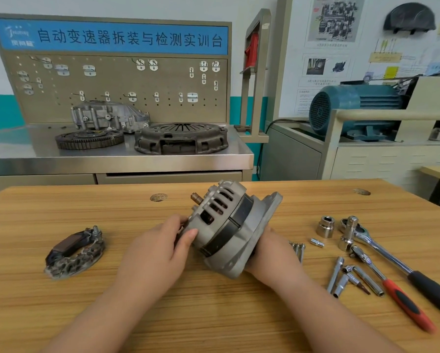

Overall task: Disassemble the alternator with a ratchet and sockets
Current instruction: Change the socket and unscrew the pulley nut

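The left hand (160, 247) curls round the slotted end of the tilted grey cast-metal alternator (229, 225). The right hand (272, 250) backs its flange end, fingers hidden, so I cannot tell its grip. Right of that hand lie the black-handled chrome ratchet (381, 250) and a chrome socket (325, 226).

**Alternator held in both hands at the table**

You held the alternator (229, 225) tilted over the wooden table (213, 314), its shaft stub pointing up and away from you. Your left hand (157, 248) gripped the slotted end, thumb on the housing — your right hand (272, 253) cupped the flanged end from beneath, fingers hidden. A dark horseshoe-shaped part (75, 252) lay well to the left. To the right lay a socket (326, 226), small bolts (299, 248), extensions (336, 273), a black-handled ratchet (392, 258) and a red-handled ratchet (394, 291).
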Tool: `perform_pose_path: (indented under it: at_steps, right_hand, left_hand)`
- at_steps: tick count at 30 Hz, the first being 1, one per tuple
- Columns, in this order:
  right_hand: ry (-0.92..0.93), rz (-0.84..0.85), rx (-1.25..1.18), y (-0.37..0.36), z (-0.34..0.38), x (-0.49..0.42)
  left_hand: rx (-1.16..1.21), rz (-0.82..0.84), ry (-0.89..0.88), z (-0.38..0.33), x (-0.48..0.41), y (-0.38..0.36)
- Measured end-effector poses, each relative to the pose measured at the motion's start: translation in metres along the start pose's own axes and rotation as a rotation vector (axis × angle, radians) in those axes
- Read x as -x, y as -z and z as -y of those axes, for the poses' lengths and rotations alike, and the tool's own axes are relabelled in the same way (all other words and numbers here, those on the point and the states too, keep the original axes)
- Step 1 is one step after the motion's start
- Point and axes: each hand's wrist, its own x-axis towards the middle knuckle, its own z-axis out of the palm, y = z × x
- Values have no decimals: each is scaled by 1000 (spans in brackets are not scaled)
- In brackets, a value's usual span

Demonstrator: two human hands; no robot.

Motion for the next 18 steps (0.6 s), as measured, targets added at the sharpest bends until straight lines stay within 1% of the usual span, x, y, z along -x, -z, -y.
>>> perform_pose_path:
  at_steps: [3,6,8,11,13,15,18]
  right_hand:
    - [-26,-10,-112,-1,-1,1]
    - [-53,-31,-232,4,4,4]
    - [-33,-16,-233,11,8,7]
    - [-20,21,-187,23,14,11]
    - [-35,34,-168,29,18,14]
    - [-48,70,-171,33,23,18]
    - [-74,119,-196,38,27,21]
  left_hand:
    - [-67,99,-7,5,0,0]
    - [-71,115,34,9,-1,-1]
    - [-43,142,64,17,-1,0]
    - [0,270,61,33,3,1]
    - [83,349,71,42,2,2]
    - [166,383,79,48,-2,8]
    - [346,350,135,51,-7,17]
